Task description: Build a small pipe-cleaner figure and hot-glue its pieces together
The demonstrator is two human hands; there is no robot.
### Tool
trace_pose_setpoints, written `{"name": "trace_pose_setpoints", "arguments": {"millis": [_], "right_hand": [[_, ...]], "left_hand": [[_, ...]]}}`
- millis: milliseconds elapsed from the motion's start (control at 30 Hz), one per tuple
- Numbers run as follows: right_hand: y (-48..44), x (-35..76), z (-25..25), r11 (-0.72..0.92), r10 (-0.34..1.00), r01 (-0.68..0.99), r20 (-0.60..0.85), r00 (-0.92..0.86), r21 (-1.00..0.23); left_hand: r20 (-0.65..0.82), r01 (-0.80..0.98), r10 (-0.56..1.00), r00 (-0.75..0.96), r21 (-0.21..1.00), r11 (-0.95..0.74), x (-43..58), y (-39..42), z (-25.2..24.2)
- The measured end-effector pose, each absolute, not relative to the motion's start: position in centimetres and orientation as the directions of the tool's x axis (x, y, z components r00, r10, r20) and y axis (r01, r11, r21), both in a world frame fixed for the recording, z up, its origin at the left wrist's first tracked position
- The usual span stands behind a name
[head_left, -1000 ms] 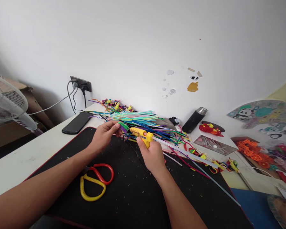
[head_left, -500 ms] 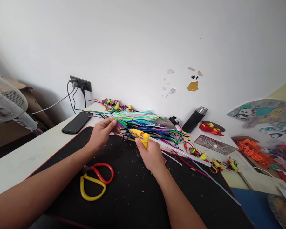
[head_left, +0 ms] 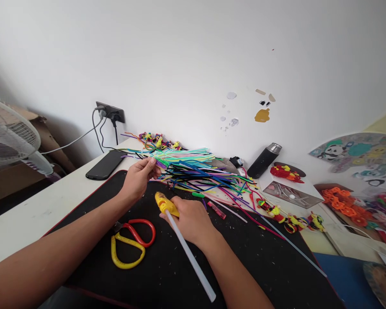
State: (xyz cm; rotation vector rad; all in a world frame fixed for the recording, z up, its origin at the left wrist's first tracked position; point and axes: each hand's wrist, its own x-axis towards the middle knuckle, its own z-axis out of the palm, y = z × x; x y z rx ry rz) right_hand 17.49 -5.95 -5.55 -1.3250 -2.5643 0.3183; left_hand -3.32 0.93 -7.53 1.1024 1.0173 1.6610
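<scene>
My right hand point(head_left: 191, 216) is wrapped round a yellow glue gun point(head_left: 164, 204), whose long translucent glue stick point(head_left: 191, 257) points down toward me over the black mat point(head_left: 180, 274). My left hand point(head_left: 140, 176) is pinched on a small green and purple piece point(head_left: 162, 164) at the left end of a pile of coloured pipe cleaners point(head_left: 206, 174); the fingertips partly hide it. Scissors point(head_left: 128, 253) with one red and one yellow handle lie on the mat below my left hand, their blades mostly behind my forearm.
A black phone point(head_left: 105, 165) lies at the left by a wall socket point(head_left: 110, 112). Small pipe-cleaner figures point(head_left: 159, 140) sit by the wall, more at the right. A black flask point(head_left: 264, 161), a clear box point(head_left: 292, 195) and a red glue-like tube point(head_left: 216, 210) are also there.
My right hand has drawn the glue gun down and left, away from the pile, and its stick has swung from pointing right to pointing toward me. My left hand has barely moved.
</scene>
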Motion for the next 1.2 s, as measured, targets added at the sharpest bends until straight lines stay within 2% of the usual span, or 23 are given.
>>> {"name": "trace_pose_setpoints", "arguments": {"millis": [167, 367, 500, 567, 633, 700, 900, 1067, 1200], "right_hand": [[-5.9, 17.5, -5.9, 0.577, 0.804, 0.754, 0.052, -0.593, -0.315], [-5.5, 18.3, -5.7, 0.542, 0.778, 0.686, -0.02, -0.628, -0.485], [-4.9, 19.1, -4.9, 0.421, 0.838, 0.661, -0.012, -0.545, -0.621], [-4.3, 19.8, -4.4, 0.351, 0.889, 0.68, 0.001, -0.459, -0.644], [-3.7, 20.6, -4.1, 0.301, 0.932, 0.748, 0.015, -0.363, -0.592], [-3.0, 21.3, -4.2, 0.269, 0.957, 0.832, 0.036, -0.289, -0.485], [-2.0, 22.0, -5.8, 0.22, 0.975, 0.948, 0.02, -0.222, -0.231], [-1.6, 21.9, -6.8, 0.2, 0.98, 0.967, 0.033, -0.197, -0.157], [-1.2, 22.1, -7.4, 0.18, 0.983, 0.971, 0.009, -0.181, -0.158]], "left_hand": [[0.233, -0.249, 0.954, -0.192, 0.928, -0.276, -3.2, 0.8, -7.8], [0.225, -0.241, 0.955, -0.194, 0.933, -0.269, -3.3, 0.8, -8.0], [0.238, -0.232, 0.953, -0.188, 0.932, -0.278, -3.4, 0.9, -8.1], [0.246, -0.226, 0.952, -0.182, 0.932, -0.284, -3.5, 0.9, -8.1], [0.254, -0.22, 0.951, -0.175, 0.932, -0.289, -3.5, 0.8, -8.1], [0.261, -0.207, 0.951, -0.167, 0.934, -0.292, -3.4, 0.8, -8.1], [0.271, -0.145, 0.953, -0.137, 0.946, -0.29, -3.2, 0.5, -7.9], [0.288, -0.098, 0.953, -0.092, 0.95, -0.296, -2.9, 0.3, -8.0], [0.279, -0.081, 0.958, -0.071, 0.955, -0.284, -2.6, 0.0, -7.9]]}}
